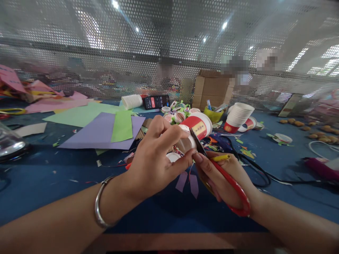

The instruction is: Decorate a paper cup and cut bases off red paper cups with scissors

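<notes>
My left hand (156, 151), a silver bangle on its wrist, is closed round a white piece that looks like the cut end of a paper cup (188, 144). My right hand (222, 176) grips red-handled scissors (238, 208), their dark blades pointing up beside the white piece. A thin yellow stick (221, 158), perhaps a pencil or tube, also pokes out of the right hand. Both thumbs meet at the lower edge of the piece. Below them hang two purple paper tags (194, 186) on thin ribbons. My fingers hide part of the piece.
Purple paper (87, 135) and green sheets lie left. Behind my hands are a red-and-white paper cup (202, 123), small cup-bottom pieces (176, 114) and a phone (156, 102). Stacked cups (238, 116), a cardboard box (212, 90) and a black cable (261, 169) sit right.
</notes>
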Demonstrator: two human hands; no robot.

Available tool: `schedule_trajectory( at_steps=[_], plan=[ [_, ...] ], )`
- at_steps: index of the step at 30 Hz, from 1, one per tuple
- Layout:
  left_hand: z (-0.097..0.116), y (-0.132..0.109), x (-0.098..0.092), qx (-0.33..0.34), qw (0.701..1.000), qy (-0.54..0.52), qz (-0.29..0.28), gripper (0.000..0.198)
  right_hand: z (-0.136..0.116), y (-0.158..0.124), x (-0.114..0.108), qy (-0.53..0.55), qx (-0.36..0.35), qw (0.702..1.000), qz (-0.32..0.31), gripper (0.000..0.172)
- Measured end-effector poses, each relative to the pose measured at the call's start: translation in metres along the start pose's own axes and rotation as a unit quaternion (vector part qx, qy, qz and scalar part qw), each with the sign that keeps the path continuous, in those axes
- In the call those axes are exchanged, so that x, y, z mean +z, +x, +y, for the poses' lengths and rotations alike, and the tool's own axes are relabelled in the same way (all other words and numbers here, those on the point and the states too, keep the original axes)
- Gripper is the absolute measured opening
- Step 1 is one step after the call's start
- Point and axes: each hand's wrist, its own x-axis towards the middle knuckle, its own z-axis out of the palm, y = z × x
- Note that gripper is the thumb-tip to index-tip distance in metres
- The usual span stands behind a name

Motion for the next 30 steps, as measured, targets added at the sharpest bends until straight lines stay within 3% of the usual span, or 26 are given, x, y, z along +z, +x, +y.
schedule_trajectory(
  at_steps=[3,6,9,13,20,23,26,30],
  plan=[
    [0.001,0.001,0.002,-0.024,0.998,-0.044,-0.023,0.029,-0.003,0.000,-0.002,-0.010,0.010,0.998,0.055,0.048],
    [-0.001,0.004,0.005,-0.118,0.982,-0.147,-0.003,0.032,-0.003,0.004,-0.007,-0.017,0.014,0.994,0.105,0.046],
    [-0.007,0.007,0.006,-0.217,0.932,-0.290,-0.007,0.033,-0.004,0.008,-0.013,-0.066,-0.012,0.989,0.133,0.045],
    [-0.011,0.013,0.005,-0.311,0.837,-0.450,-0.020,0.027,-0.005,0.011,-0.018,-0.152,-0.060,0.975,0.153,0.046],
    [-0.005,0.023,-0.003,-0.377,0.718,-0.585,-0.021,0.026,0.004,0.013,-0.026,-0.097,-0.079,0.982,0.139,0.037],
    [-0.003,0.023,-0.006,-0.389,0.675,-0.625,-0.042,0.026,0.004,0.012,-0.031,-0.108,-0.129,0.975,0.143,0.030],
    [-0.002,0.022,-0.007,-0.397,0.654,-0.642,-0.057,0.023,0.002,0.010,-0.034,-0.131,-0.180,0.963,0.151,0.026],
    [0.000,0.023,-0.007,-0.407,0.635,-0.655,-0.053,0.018,0.002,0.009,-0.036,-0.150,-0.194,0.959,0.142,0.024]
  ],
)
